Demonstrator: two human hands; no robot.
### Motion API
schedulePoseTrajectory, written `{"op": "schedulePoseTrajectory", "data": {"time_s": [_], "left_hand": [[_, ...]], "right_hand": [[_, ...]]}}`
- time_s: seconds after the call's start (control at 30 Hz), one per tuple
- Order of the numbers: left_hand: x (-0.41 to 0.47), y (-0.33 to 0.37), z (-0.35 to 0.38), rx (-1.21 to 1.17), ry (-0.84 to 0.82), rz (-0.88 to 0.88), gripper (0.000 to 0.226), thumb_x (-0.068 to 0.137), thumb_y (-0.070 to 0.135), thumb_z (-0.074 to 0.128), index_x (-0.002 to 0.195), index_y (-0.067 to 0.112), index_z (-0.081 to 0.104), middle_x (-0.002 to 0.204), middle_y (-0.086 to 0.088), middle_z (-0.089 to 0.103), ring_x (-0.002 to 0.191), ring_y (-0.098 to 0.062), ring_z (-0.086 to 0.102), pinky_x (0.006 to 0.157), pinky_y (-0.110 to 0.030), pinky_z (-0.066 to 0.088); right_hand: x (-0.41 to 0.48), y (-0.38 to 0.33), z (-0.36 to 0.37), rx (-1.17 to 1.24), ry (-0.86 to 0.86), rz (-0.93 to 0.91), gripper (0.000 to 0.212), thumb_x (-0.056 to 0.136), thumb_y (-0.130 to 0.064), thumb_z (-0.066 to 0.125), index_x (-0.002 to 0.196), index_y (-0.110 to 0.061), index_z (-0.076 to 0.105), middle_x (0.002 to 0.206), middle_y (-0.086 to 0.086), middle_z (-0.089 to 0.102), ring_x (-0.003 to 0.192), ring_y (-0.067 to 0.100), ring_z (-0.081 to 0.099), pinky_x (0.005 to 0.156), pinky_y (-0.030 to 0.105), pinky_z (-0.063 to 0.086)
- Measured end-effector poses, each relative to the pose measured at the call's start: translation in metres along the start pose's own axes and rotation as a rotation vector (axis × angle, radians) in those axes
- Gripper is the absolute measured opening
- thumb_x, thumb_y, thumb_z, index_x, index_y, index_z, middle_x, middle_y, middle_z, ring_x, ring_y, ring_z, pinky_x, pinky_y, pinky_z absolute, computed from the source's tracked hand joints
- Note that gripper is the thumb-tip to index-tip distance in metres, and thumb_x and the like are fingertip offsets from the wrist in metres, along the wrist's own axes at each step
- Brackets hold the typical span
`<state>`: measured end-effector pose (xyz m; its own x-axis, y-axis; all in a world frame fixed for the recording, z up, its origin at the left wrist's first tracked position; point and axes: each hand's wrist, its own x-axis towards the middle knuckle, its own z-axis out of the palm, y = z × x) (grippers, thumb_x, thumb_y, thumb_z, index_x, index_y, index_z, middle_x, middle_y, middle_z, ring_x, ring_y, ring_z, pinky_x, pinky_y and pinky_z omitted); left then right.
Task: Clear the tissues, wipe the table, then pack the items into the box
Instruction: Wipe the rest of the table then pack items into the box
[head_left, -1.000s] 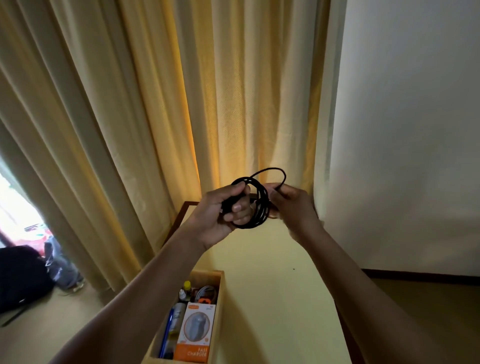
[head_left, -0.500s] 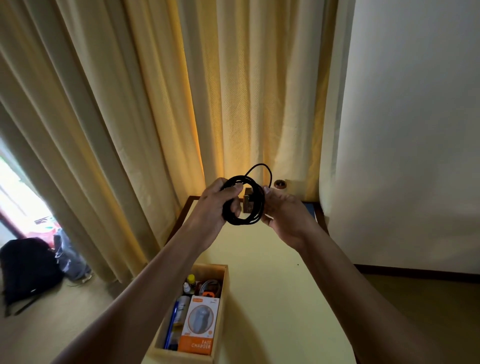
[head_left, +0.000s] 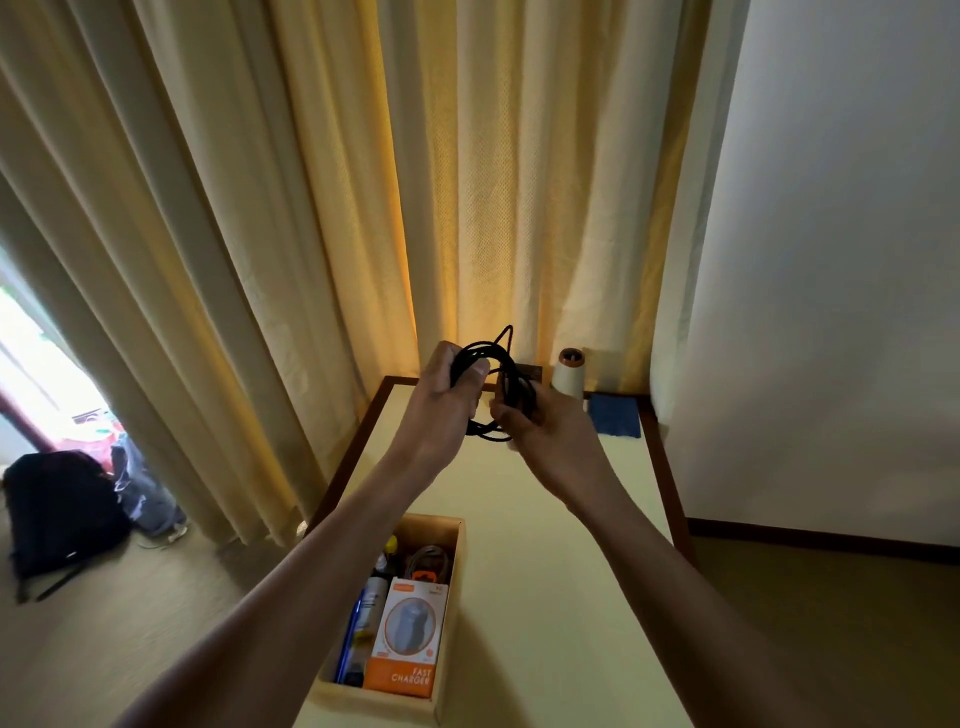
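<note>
Above the far half of the pale yellow table (head_left: 545, 519), both hands hold a coiled black cable (head_left: 511, 379). My left hand (head_left: 441, 405) grips the coil's left side. My right hand (head_left: 545, 431) pinches its right side from below. A wooden box (head_left: 452, 582) stands at the table's near left edge. Inside it lie an orange and white fast charger package (head_left: 408, 639), a blue pen (head_left: 349, 644), a small bottle and a grey coiled cable (head_left: 428, 558).
A cream cone of thread (head_left: 567, 373) and a folded blue cloth (head_left: 615, 414) sit at the table's far right corner, by the white wall. Yellow curtains hang behind the table. A black backpack (head_left: 57, 509) lies on the floor at the left.
The view has tilted down, showing more of the table, the thread cone and the blue cloth. Both hands keep hold of the black cable and its free loop has become smaller.
</note>
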<state>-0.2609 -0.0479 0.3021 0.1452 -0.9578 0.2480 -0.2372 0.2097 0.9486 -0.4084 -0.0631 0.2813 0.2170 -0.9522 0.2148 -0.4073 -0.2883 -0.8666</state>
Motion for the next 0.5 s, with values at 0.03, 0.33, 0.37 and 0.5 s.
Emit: {"op": "schedulePoseTrajectory", "data": {"time_s": [0.03,0.33,0.37,0.5], "left_hand": [[0.003,-0.003,-0.003,-0.012,0.013,0.003,0.020,0.109,0.030,0.048,0.105,0.011,0.052,0.077,-0.006,0.048,0.071,-0.014,0.044,0.071,-0.031,0.040],[0.031,-0.033,-0.032,-0.786,0.013,-0.301,0.015,0.106,0.013,0.053,0.120,0.008,0.055,0.070,0.002,0.040,0.063,-0.010,0.039,0.061,-0.025,0.041],[0.030,-0.037,-0.034,-0.841,-0.011,-0.338,0.014,0.105,0.015,0.054,0.118,0.009,0.054,0.070,0.002,0.040,0.064,-0.012,0.039,0.063,-0.025,0.041],[0.025,-0.058,-0.046,-0.922,-0.088,-0.459,0.030,0.103,0.023,0.060,0.130,0.009,0.058,0.070,0.000,0.045,0.067,-0.014,0.045,0.080,-0.033,0.041]], "right_hand": [[-0.003,0.002,0.001,-0.080,0.015,-0.012,0.019,0.102,-0.034,0.056,0.116,-0.029,0.069,0.098,-0.007,0.074,0.091,0.008,0.069,0.081,0.030,0.054],[-0.022,0.024,0.047,-0.248,0.101,-0.056,0.028,0.107,-0.027,0.048,0.125,-0.023,0.070,0.106,-0.001,0.063,0.101,0.015,0.054,0.085,0.033,0.046],[-0.019,0.024,0.050,-0.253,0.124,-0.053,0.029,0.106,-0.023,0.051,0.128,-0.023,0.070,0.110,0.000,0.060,0.101,0.011,0.051,0.087,0.028,0.045],[-0.002,0.023,0.061,-0.226,0.233,-0.043,0.024,0.097,-0.013,0.064,0.117,-0.021,0.076,0.108,-0.004,0.068,0.083,-0.007,0.057,0.075,0.001,0.038]]}}
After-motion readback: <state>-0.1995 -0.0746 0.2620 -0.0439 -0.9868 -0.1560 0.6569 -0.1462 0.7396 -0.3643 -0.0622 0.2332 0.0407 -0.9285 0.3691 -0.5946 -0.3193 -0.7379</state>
